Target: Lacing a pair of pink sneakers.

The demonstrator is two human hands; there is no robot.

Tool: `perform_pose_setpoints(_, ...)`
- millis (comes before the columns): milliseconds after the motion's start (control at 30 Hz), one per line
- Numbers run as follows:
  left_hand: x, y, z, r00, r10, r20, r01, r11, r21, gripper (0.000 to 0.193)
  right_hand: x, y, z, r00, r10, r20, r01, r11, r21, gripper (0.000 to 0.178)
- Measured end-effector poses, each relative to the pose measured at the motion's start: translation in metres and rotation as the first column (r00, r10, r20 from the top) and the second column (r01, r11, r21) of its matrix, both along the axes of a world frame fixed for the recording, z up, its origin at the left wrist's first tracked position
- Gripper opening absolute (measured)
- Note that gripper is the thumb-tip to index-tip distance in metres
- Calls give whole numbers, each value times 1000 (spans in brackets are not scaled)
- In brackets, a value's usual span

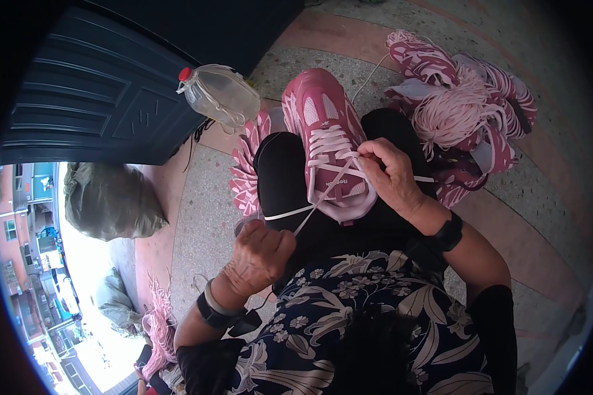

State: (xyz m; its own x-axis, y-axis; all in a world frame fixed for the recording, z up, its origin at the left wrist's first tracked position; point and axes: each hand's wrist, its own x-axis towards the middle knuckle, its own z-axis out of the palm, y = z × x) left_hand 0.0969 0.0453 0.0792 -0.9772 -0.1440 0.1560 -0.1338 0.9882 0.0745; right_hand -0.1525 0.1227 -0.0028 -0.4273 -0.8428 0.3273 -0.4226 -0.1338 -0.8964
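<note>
A pink sneaker (315, 99) rests across my lap, its toe pointing away from me and its heel collar toward my body. Pale pink lace criss-crosses the front of its tongue. My left hand (263, 250) is closed in a fist on the shoelace (327, 189), which runs taut from it up to the eyelets. At the right edge of the lacing, my right hand (389, 172) pinches the lace by the upper eyelets. Another loose lace end sticks out to the right, past my right hand. A white strip extends left from the shoe over my dark trouser leg.
More pink shoes (422, 62) and a bundle of pink laces (449, 117) lie on the floor at right. Several pink-and-white shoe parts (245, 172) sit left of my leg. A clear jug (221, 95) stands by the dark door (85, 85); a full sack (112, 201) is at left.
</note>
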Motion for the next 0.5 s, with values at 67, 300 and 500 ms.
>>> perform_pose_setpoints(67,12,-6,-2,1000,23,9,-23,999,33,14,-2,7,2,1000,14,7,-14,1000,1,11)
perform_pose_setpoints(300,37,-17,10,975,220,39,-193,740,645,11,-34,64,33,905,245,-349,-188,964,187,13)
perform_pose_setpoints(500,50,-19,19,961,258,99,-225,523,822,8,-79,103,67,749,287,-598,-84,936,343,8)
